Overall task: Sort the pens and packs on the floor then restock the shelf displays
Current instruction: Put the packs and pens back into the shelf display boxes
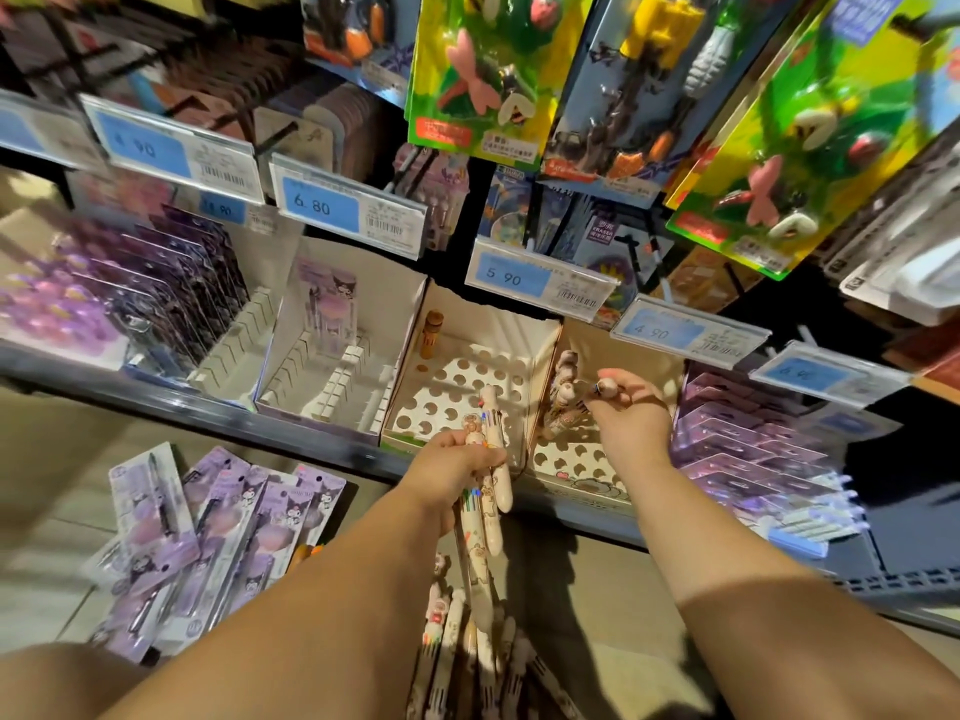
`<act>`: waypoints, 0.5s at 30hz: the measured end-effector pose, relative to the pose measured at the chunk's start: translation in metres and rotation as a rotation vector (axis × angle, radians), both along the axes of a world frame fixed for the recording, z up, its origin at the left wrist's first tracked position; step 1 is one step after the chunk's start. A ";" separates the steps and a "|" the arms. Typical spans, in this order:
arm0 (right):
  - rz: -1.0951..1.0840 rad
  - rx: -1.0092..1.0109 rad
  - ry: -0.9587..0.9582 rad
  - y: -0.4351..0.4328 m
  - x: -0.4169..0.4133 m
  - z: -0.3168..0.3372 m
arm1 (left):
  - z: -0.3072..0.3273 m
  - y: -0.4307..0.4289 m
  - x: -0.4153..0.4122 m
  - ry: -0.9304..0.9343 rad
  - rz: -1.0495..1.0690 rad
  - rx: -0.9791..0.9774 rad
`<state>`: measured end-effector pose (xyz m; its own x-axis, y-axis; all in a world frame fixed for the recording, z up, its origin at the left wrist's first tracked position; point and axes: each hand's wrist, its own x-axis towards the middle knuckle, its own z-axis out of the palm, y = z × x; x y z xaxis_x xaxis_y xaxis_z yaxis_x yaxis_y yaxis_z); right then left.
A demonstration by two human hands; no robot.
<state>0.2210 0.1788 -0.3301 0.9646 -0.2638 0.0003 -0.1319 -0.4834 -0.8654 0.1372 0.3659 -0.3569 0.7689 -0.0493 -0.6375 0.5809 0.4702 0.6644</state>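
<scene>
My left hand [451, 467] grips a bunch of cream multicolour pens [491, 491] in front of the shelf edge. My right hand [631, 407] pinches the top of one cream pen [607, 388] over a display box with round holes [563, 462], where a few similar pens [563, 394] stand at the back. A second holed box [457, 387] to the left holds one brown pen [431, 332]. More cream pens [467, 652] lie on the floor between my arms. Purple character packs [218, 532] lie on the floor at the left.
A white slotted box [332, 387] holds one purple pack [327, 304]. Purple packs fill the displays at far left [171, 283] and far right [748, 449]. Price tags [343, 207] line the rails. Toy blister packs [483, 70] hang overhead.
</scene>
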 end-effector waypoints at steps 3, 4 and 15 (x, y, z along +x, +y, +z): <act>0.023 -0.120 0.015 0.003 -0.003 0.002 | 0.004 0.002 -0.002 0.000 0.006 -0.001; 0.033 -0.153 0.038 0.004 -0.003 0.002 | 0.005 0.002 -0.002 0.001 0.007 0.000; 0.024 -0.348 0.274 0.010 -0.006 -0.002 | 0.012 0.003 -0.005 -0.016 -0.041 -0.005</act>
<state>0.2152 0.1887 -0.3316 0.9473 -0.2708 -0.1713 -0.3190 -0.7456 -0.5851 0.1326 0.3686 -0.3445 0.7764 -0.0838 -0.6247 0.5888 0.4499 0.6715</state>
